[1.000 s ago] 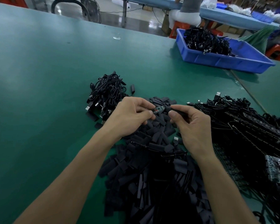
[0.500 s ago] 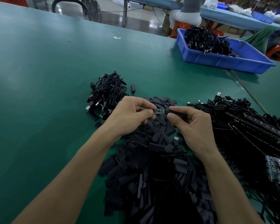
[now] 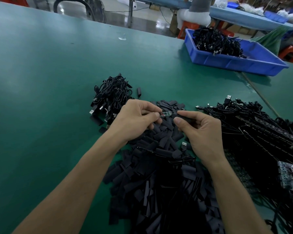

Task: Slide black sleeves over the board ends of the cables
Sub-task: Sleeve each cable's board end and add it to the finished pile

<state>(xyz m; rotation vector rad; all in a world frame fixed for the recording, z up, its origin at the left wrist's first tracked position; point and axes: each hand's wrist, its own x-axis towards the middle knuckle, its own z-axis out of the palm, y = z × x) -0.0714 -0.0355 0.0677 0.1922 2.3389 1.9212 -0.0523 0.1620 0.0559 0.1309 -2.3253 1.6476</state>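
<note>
My left hand (image 3: 136,120) pinches the cable end of a small green circuit board (image 3: 166,113) between thumb and fingers. A black sleeve (image 3: 184,117) is pinched in my right hand (image 3: 200,130), its open end right at the board's free tip. Whether the tip is inside the sleeve is too small to tell. Both hands hover over a big heap of loose black sleeves (image 3: 162,179). The board's cable (image 3: 181,160) trails down over that heap with a USB plug (image 3: 184,146) below my right hand.
A bundle of black cables (image 3: 111,97) lies left of the hands. A tangle of cables with boards (image 3: 260,132) fills the right side. A blue bin (image 3: 243,61) with more cables stands at the back right. Another person sits beyond the green table (image 3: 41,81).
My right hand with the sleeve has pulled back slightly to the right, so more of the green board shows than half a second ago. The left hand holds still.
</note>
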